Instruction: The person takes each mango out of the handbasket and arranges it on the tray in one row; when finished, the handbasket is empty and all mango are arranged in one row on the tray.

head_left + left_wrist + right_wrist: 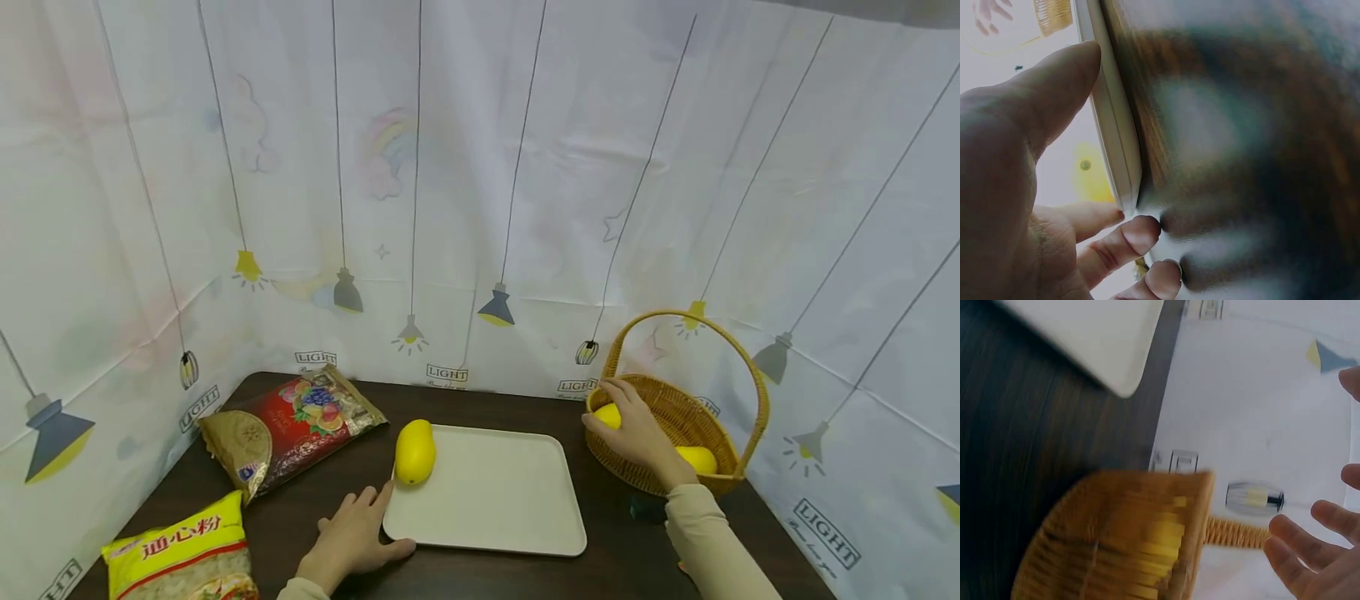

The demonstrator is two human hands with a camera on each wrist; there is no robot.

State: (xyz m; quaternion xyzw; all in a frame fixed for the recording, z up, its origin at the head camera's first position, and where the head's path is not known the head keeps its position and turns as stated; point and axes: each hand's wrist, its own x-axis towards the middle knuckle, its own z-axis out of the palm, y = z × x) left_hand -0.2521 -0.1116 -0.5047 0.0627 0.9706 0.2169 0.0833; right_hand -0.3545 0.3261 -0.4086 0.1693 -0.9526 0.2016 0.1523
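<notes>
A yellow mango-shaped fruit (415, 452) lies on the left part of a white rectangular tray (495, 492). My left hand (352, 533) is at the tray's near left corner, its thumb and fingertips at the rim, as the left wrist view also shows. Over the left side of a wicker basket (660, 400) with a tall handle is my right hand (637, 425). In the right wrist view its fingers (1307, 540) are spread and hold nothing. One yellow fruit (609, 415) in the basket is partly hidden behind this hand; another yellow fruit (697, 459) lies at the basket's right.
A red and gold bag (300, 425) printed with fruit lies at the back left of the dark table (465, 408). In front of it is a yellow bag of pasta (187, 550). A printed white curtain (465, 208) hangs behind the table and along its sides.
</notes>
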